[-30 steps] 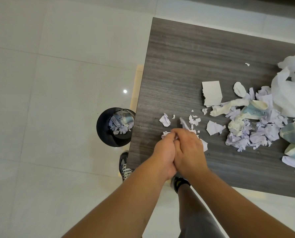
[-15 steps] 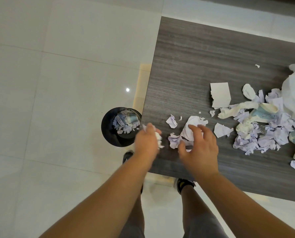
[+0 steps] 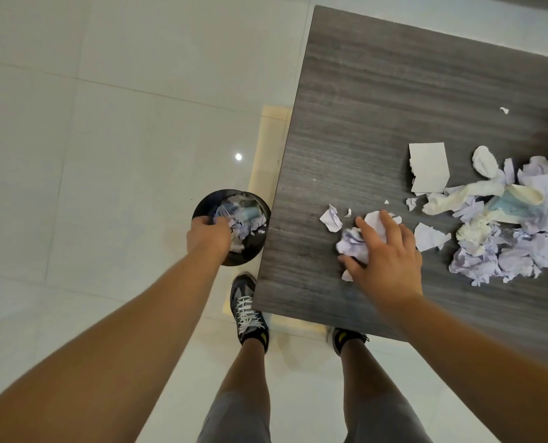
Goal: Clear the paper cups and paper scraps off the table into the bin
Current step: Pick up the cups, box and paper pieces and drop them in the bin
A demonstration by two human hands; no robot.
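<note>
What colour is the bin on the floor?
Black. The bin shows best in the head view, beside the table.

Looks steeply down from head height, facing forward over both outstretched arms, near enough to fill the right half with the counter and the left with floor and bin.
</note>
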